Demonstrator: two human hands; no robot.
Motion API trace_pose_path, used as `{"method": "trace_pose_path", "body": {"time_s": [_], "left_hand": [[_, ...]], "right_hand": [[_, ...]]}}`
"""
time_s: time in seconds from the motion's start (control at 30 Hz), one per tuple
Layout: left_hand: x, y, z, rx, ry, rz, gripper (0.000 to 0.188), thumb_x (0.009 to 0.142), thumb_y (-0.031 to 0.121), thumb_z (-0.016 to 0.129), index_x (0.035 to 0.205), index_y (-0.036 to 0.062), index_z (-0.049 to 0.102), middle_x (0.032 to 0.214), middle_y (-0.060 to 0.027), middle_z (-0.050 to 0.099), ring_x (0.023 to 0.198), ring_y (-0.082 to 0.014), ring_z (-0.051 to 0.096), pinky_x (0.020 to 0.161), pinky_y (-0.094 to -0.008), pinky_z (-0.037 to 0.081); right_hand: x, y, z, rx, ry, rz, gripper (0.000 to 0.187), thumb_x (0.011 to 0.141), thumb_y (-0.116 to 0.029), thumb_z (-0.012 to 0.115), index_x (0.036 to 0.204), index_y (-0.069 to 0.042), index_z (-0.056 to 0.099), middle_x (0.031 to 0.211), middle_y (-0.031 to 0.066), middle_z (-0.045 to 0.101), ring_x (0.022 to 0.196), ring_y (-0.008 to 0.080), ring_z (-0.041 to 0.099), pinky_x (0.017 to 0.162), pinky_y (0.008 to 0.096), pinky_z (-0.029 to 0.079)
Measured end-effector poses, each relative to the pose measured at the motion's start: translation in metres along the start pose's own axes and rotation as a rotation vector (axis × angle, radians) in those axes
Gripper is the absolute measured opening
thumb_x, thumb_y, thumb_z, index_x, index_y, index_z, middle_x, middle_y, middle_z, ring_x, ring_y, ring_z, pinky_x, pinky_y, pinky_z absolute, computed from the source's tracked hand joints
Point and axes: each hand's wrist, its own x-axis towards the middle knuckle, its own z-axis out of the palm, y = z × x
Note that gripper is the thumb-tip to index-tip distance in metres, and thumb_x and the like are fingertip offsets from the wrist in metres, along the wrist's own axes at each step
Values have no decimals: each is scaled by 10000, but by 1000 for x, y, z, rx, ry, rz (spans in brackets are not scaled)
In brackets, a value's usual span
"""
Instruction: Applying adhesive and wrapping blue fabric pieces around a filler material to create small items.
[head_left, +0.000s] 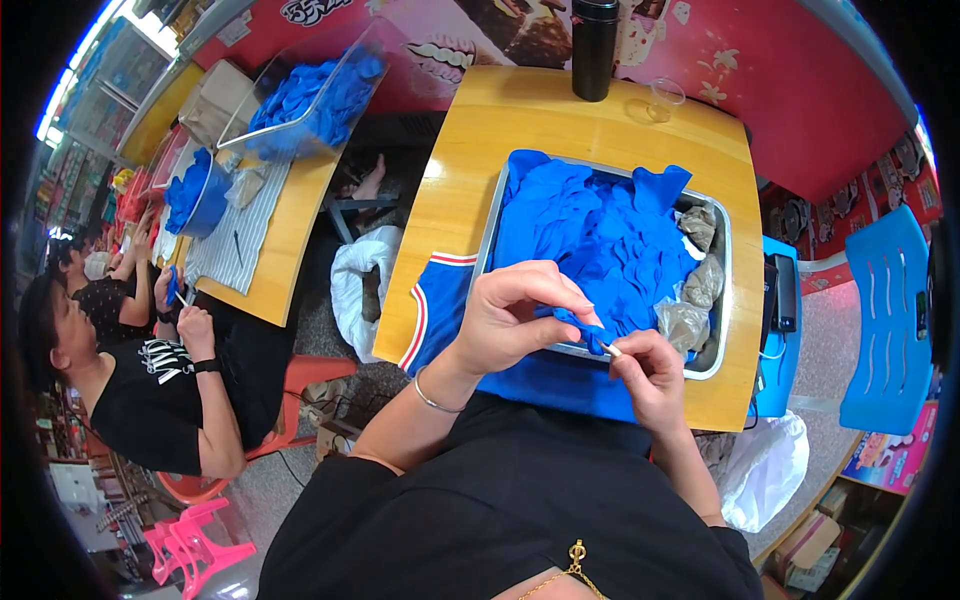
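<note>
Pinched between the thumb and fingers of my left hand (515,315) is a small, narrow blue cloth piece (584,328), bunched or twisted. My right hand (652,382) grips a thin, pale stick-like tool (612,350), whose tip meets the end of the cloth; most of the tool is hidden by the fingers. Both hands are held above the near edge of a metal tray (727,310). A heap of flat blue cloth pieces (590,225) fills the tray. Small plastic bags with brownish contents (704,282) lie along its right side.
The tray stands on a wooden table (470,130) beside a blue garment with striped trim (430,300). Behind are a black bottle (594,50) and a clear cup (665,98). At left, a co-worker (150,390) holds a similar blue piece. A blue chair (888,320) stands right.
</note>
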Motion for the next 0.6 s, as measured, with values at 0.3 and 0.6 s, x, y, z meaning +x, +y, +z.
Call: {"method": "trace_pose_path", "body": {"time_s": [0.3, 0.6], "left_hand": [[-2, 1, 2, -100, -1, 11, 207, 737, 124, 755, 896, 3, 702, 765, -40, 536, 819, -180, 599, 695, -259, 477], [-1, -4, -3, -26, -53, 34, 220, 685, 94, 780, 874, -2, 720, 670, -12, 512, 710, -142, 534, 615, -245, 425]], "right_hand": [[11, -4, -13, -622, 161, -520, 201, 679, 77, 688, 838, -30, 627, 769, 96, 653, 657, 212, 612, 568, 282, 463], [9, 6, -6, -475, 115, -479, 206, 690, 80, 684, 848, -28, 610, 767, 103, 649, 656, 213, 610, 571, 284, 465]]}}
